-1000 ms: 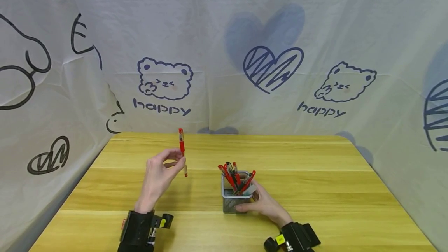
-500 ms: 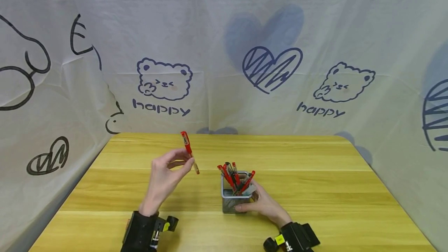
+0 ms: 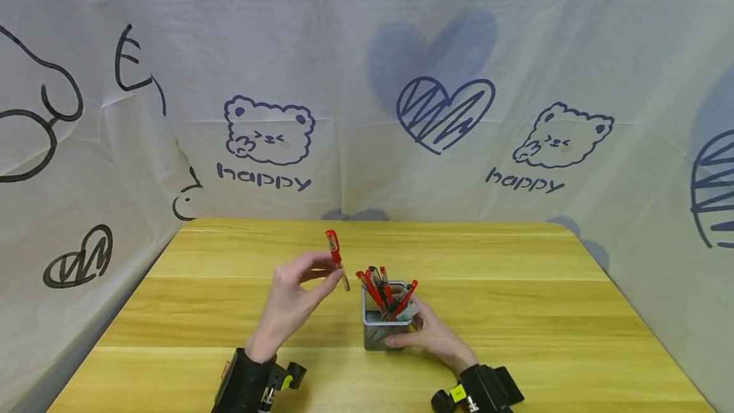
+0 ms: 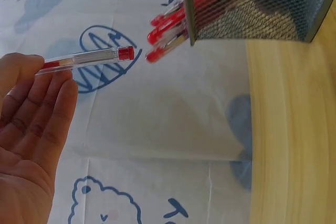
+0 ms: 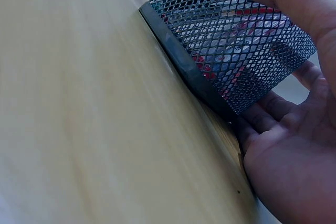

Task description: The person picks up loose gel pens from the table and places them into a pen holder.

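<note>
My left hand (image 3: pixel 297 293) pinches a red pen (image 3: pixel 335 248) between thumb and fingertips, above the table and just left of the pen holder. The pen tilts, its red cap up and its clear barrel (image 4: pixel 100 56) pointing down toward the right. A square mesh pen holder (image 3: pixel 380 334) stands on the table with several red and black pens (image 3: pixel 383 289) leaning in it. Around its right side curls my right hand (image 3: pixel 430 335), the thumb on the near wall. In the right wrist view, the fingers (image 5: pixel 268 111) reach behind the mesh wall (image 5: pixel 231 51).
The yellow wood-grain table (image 3: pixel 516 311) extends on both sides of the hands. A pale cloth (image 3: pixel 355 81) with heart and bear drawings hangs behind its far edge and along the sides. Each wrist wears a black camera strap (image 3: pixel 246 381).
My left hand has moved right with the red pen, closer to the pen holder, and the pen has tilted from nearly upright. The right hand and the holder stay put.
</note>
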Demonstrator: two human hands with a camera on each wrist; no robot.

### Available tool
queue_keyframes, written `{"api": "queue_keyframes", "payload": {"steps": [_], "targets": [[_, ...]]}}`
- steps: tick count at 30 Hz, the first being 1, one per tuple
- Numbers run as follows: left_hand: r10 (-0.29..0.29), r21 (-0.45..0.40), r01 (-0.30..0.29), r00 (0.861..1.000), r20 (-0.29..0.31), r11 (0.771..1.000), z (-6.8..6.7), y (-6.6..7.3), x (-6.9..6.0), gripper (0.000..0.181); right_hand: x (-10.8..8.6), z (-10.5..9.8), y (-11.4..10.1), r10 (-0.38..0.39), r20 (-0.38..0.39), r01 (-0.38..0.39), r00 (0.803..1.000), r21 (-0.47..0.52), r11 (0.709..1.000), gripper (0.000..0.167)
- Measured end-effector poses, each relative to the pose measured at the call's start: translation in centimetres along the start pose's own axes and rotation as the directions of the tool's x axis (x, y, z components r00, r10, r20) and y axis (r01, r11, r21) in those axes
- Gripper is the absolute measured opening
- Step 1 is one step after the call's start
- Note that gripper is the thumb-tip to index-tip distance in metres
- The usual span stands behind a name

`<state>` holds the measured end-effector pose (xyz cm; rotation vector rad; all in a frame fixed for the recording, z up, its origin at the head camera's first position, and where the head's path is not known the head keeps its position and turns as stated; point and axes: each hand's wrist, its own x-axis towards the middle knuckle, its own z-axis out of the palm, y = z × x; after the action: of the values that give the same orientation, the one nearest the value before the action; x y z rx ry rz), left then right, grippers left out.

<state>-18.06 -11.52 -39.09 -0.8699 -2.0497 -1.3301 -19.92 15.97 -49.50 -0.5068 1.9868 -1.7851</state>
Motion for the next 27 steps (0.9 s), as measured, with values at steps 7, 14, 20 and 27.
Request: {"api": "queue_keyframes", "payload": {"steps": [7,14,20,27], "targets": [[0.046,-0.014,-0.045,0.998,0.034,0.999,1.1,0.3,-0.1,0.023,-0.1,0.0,-0.1,-0.014,0.006,0.014,1.000,-0.002,1.000,0.085],[0.048,-0.034,-0.045,0.995,0.089,0.998,2.0,0.7,-0.3,0.023,-0.1,0.0,0.0,-0.017,0.007,0.017,1.000,-0.010,1.000,0.083],[0.052,-0.027,-0.049,0.990,0.129,0.998,2.7,0.7,-0.3,0.026,0.0,0.0,0.0,-0.039,0.006,0.040,0.999,-0.015,0.999,0.081],[0.069,0.013,-0.071,0.987,0.147,0.997,3.2,0.8,-0.3,0.024,0.0,0.0,0.0,-0.039,0.008,0.039,0.999,-0.008,0.999,0.082]]}}
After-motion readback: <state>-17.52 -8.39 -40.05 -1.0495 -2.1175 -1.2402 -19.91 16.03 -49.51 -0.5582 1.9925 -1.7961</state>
